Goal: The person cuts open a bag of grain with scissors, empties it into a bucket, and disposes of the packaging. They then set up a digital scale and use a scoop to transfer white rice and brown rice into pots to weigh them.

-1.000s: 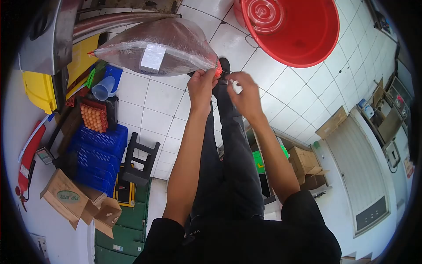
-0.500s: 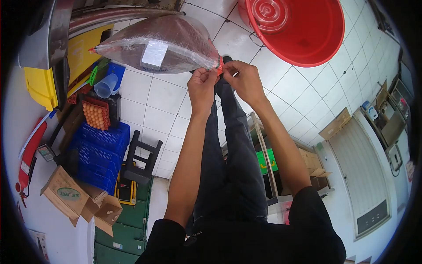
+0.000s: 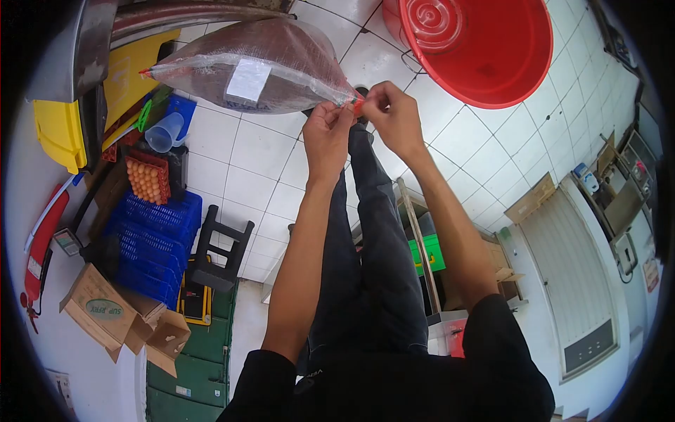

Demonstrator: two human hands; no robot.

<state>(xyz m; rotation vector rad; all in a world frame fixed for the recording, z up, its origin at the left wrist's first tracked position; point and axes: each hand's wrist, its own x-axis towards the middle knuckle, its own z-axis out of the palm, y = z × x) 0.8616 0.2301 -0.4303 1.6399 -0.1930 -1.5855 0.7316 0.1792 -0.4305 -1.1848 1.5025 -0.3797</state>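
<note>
A large translucent woven sack (image 3: 267, 60) with dark brown contents and a white label (image 3: 248, 79) lies on its side on the tiled floor. Its right end narrows to a corner with a red edge (image 3: 358, 105), held between my two hands. My left hand (image 3: 327, 141) pinches the sack just left of the red edge, thumb against curled fingers. Beside it, my right hand (image 3: 395, 119) has its fingers closed at the red edge. The exact grip of the right fingertips is partly hidden.
A red bucket (image 3: 485, 56) stands at upper right. On the left are an egg tray (image 3: 148, 179), blue crates (image 3: 151, 239), a black stool (image 3: 218, 250), cardboard boxes (image 3: 105, 313) and a fire extinguisher (image 3: 43, 250). A green case (image 3: 427, 253) sits right of my legs.
The sack's red-edged end has shifted slightly right. My right hand has risen a little and its fingers have curled in more. My left hand stays pinched on the sack.
</note>
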